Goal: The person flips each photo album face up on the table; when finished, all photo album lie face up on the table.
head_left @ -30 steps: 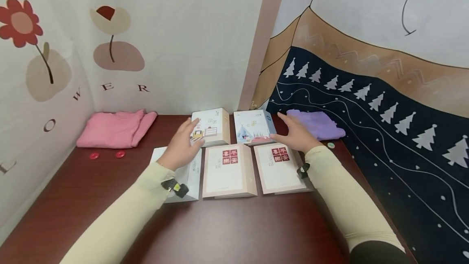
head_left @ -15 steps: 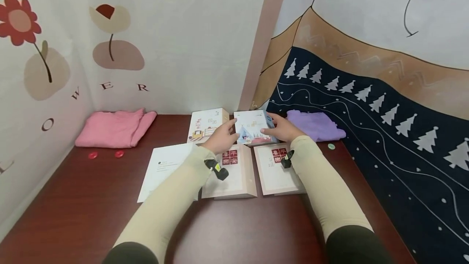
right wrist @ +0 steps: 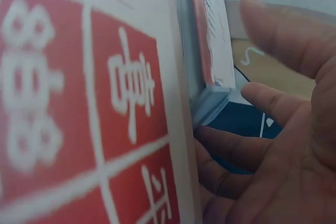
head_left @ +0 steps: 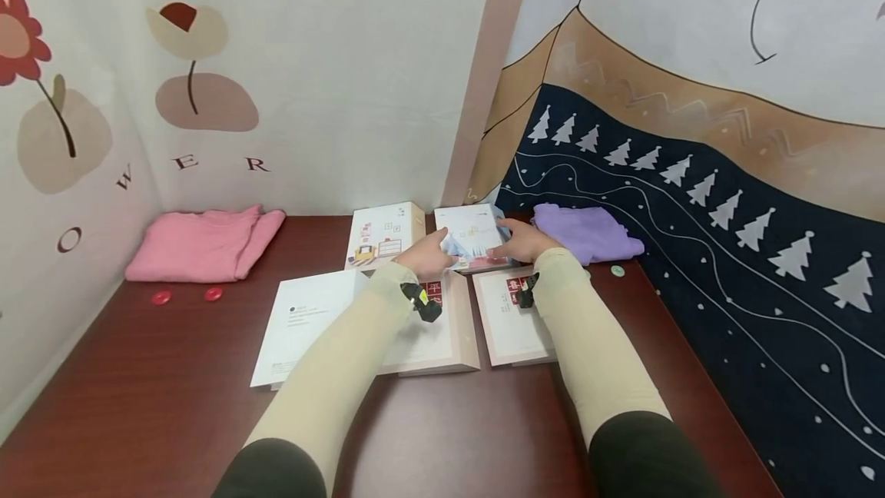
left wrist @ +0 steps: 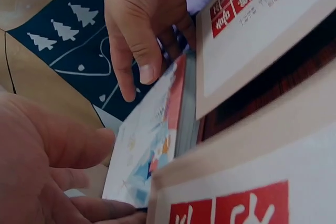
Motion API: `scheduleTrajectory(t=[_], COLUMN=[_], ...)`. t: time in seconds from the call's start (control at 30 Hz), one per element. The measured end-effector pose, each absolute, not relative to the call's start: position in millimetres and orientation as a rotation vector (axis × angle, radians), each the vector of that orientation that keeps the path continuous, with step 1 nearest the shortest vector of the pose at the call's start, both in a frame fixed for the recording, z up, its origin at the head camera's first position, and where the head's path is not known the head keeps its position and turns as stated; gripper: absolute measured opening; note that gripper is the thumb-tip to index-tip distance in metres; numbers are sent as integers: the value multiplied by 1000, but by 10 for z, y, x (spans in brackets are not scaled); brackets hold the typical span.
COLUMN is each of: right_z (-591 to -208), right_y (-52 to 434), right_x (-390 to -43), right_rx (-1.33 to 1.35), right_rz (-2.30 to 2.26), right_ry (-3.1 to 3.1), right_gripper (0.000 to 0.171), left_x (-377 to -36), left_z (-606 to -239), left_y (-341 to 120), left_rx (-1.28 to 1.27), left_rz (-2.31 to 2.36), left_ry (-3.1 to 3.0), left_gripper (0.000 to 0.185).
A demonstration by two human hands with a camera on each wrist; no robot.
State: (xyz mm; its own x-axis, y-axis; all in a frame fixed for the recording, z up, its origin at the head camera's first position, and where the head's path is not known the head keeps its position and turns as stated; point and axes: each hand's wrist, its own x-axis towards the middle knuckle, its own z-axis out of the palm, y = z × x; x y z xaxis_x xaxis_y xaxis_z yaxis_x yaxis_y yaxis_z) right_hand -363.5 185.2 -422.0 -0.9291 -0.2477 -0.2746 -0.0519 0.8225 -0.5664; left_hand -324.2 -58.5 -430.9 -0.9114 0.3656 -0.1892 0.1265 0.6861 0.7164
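a dark red, glossy wooden desk (head_left: 173, 375) sits in a corner of printed wall cloths, flowers to the left, white pines on navy to the right. from the head view, both hands meet at twelve o'clock on a blue illustrated box (head_left: 472, 235): the left hand (head_left: 425, 256) grasps its left edge, the right hand (head_left: 520, 243) its right edge. the box lies flat at the back of the desk, just beyond two flat cream boxes with red seals (head_left: 508, 313). at eleven o'clock is a similar pale box (head_left: 384, 235), at ten a folded pink cloth (head_left: 200, 243), at one a purple cloth (head_left: 584, 230).

the left wrist view shows the box (left wrist: 149, 145) as stiff card with a smooth printed face, the right hand's fingers (left wrist: 134, 51) curling over its far edge.

the right wrist view shows its crisp corner (right wrist: 210, 98), fingers (right wrist: 247, 150) tucked beneath. a level, even lift from both edges looks wisest, keeping clear of the neighbours.
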Motion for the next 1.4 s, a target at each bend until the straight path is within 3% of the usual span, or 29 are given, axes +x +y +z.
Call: scheduleTrajectory(t=[0.57, 1.4], right_z=[-4243, -4179], right_y=[1862, 2019], right_x=[-3748, -3724], right_rx=[-18, 18], right_rz=[-893, -1089], right_ry=[2626, 2514], right_gripper=[73, 75], left_x=[-3379, -3479], left_z=[-4362, -4398], left_y=[-590, -386], left_rx=[453, -118], left_rz=[1068, 1880], left_ry=[2568, 1887], left_gripper=[78, 82])
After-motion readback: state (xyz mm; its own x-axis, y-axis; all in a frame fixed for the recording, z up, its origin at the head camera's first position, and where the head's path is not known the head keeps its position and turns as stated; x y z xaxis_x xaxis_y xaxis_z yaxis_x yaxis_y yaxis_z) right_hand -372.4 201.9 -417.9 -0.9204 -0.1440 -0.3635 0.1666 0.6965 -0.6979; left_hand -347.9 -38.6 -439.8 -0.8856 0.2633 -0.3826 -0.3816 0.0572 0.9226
